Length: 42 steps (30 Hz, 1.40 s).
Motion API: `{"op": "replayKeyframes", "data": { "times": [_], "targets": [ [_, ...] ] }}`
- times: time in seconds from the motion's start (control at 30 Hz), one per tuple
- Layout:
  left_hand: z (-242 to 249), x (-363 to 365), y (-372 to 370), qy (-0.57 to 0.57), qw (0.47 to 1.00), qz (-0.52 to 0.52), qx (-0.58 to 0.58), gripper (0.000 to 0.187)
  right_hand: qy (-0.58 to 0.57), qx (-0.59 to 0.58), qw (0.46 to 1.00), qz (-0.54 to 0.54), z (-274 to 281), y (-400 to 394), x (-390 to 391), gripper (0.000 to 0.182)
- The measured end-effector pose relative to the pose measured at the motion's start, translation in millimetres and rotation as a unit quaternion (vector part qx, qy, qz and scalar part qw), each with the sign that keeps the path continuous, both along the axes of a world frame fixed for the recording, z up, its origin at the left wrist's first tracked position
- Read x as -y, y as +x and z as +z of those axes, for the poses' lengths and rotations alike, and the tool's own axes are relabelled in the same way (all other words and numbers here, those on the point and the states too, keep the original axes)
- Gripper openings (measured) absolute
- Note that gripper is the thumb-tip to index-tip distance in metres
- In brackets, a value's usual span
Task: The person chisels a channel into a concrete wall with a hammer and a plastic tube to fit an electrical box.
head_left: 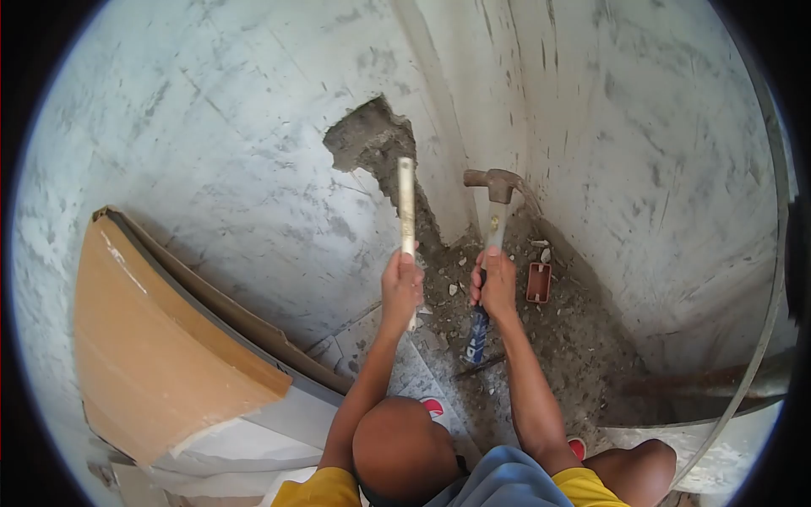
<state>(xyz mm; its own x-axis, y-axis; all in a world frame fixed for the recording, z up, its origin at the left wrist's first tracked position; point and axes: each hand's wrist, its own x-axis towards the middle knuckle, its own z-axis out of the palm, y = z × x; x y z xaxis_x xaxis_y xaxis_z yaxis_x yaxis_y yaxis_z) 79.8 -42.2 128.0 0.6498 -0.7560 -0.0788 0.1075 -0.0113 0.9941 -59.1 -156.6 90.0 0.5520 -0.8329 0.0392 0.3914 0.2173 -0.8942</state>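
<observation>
My left hand [402, 286] is closed round a long, narrow, pale strip [407, 198] with a small hole near its top end. It stands nearly upright, and I cannot make out what kind of tool it is. Behind its upper end is a rough broken hole [363, 135] in the white plastered wall [253, 169]. My right hand [497, 283] grips a claw hammer [498, 188] partway up its handle, head uppermost. The blue lower grip of the hammer shows below my fingers. Both hands are side by side, apart from each other.
A small reddish-brown rectangular box [538, 282] lies among rubble [583, 338] in the corner, right of my hammer hand. Cardboard [169, 329] leans at the left. A cable [764, 338] hangs down the right side. My knees and red footwear [432, 407] are below.
</observation>
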Motion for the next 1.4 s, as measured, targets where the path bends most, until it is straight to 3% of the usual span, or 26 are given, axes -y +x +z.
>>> {"op": "replayKeyframes", "data": {
  "times": [0.03,0.1,0.2,0.43,0.53,0.6,0.63,0.73,0.77,0.83,0.93,1.03,1.1,1.13,1.17,1.2,1.23,1.27,1.3,1.37,1.4],
  "targets": [
    [-4.6,0.8,0.9,-0.004,1.0,0.005,-0.002,0.044,-0.005,-0.009,1.0,0.002,1.9,-3.8,1.1,0.052],
    [-11.0,4.1,3.4,0.057,0.963,0.053,0.257,0.039,-0.02,-0.022,1.0,0.005,6.5,-5.1,2.7,0.052],
    [-0.6,7.3,14.9,0.084,0.941,0.091,0.316,0.036,-0.074,-0.045,0.996,0.007,25.2,-4.1,-4.6,0.053],
    [6.0,13.3,20.3,0.083,0.958,0.087,0.26,0.037,-0.235,-0.123,0.964,-0.021,62.7,8.3,-5.2,0.054],
    [2.5,14.0,18.6,0.077,0.948,0.118,0.285,0.038,-0.324,-0.108,0.939,-0.05,91.9,12.6,-13.5,0.055],
    [4.1,14.6,18.3,0.099,0.948,0.121,0.277,0.039,-0.319,0.005,0.938,-0.134,105.9,20.8,-26.6,0.054],
    [6.7,15.1,20.6,0.095,0.948,0.125,0.277,0.039,-0.324,0.007,0.937,-0.133,95.9,31.1,-19.4,0.054],
    [9.6,13.4,18.8,0.109,0.947,0.119,0.278,0.039,-0.465,-0.125,0.852,-0.203,43.7,71.8,8.0,0.045],
    [9.4,15.1,20.7,0.099,0.957,0.109,0.25,0.039,-0.466,-0.129,0.851,-0.207,51.6,71.0,16.4,0.045],
    [-2.4,14.6,22.7,0.092,0.965,0.091,0.229,0.04,-0.237,-0.283,0.929,-0.016,70.0,64.6,24.3,0.046],
    [-16.7,19.6,27.2,0.025,0.939,0.15,0.307,0.039,-0.2,-0.189,0.961,-0.015,94.7,39.6,9.6,0.048],
    [-16.9,15.9,27.6,0.09,0.958,0.109,0.25,0.041,-0.236,-0.091,0.963,-0.093,95.2,37.8,-5.6,0.048],
    [-16.8,17.2,30.8,0.056,0.961,0.102,0.249,0.042,-0.278,-0.033,0.948,-0.153,83.8,55.8,-1.0,0.047],
    [-10.1,17.0,26.4,0.057,0.962,0.095,0.25,0.042,-0.388,-0.094,0.9,-0.173,60.7,74.3,11.3,0.046],
    [2.0,16.7,18.7,0.013,0.994,0.08,0.075,0.034,-0.491,-0.156,0.835,-0.19,49.6,80.7,21.7,0.045],
    [9.8,17.6,12.0,-0.029,0.992,0.063,-0.102,0.027,-0.489,-0.159,0.835,-0.197,58.8,72.9,25.0,0.045],
    [12.0,18.0,8.0,-0.024,0.993,0.056,-0.099,0.027,-0.355,-0.234,0.901,-0.089,73.3,64.3,23.2,0.044],
    [15.8,22.5,7.0,-0.073,0.976,0.046,-0.198,0.026,-0.214,-0.293,0.932,0.025,84.5,61.1,24.1,0.044],
    [20.6,31.6,6.6,-0.129,0.945,0.04,-0.298,0.025,-0.223,-0.29,0.93,0.024,80.2,58.9,30.6,0.044],
    [36.6,42.7,5.0,-0.158,0.935,0.031,-0.317,0.024,-0.244,-0.255,0.936,-0.008,47.6,44.3,36.3,0.049],
    [46.7,50.1,11.2,-0.221,0.892,-0.014,-0.393,0.024,-0.246,-0.255,0.935,-0.005,50.5,38.2,34.6,0.049]
  ]
}}
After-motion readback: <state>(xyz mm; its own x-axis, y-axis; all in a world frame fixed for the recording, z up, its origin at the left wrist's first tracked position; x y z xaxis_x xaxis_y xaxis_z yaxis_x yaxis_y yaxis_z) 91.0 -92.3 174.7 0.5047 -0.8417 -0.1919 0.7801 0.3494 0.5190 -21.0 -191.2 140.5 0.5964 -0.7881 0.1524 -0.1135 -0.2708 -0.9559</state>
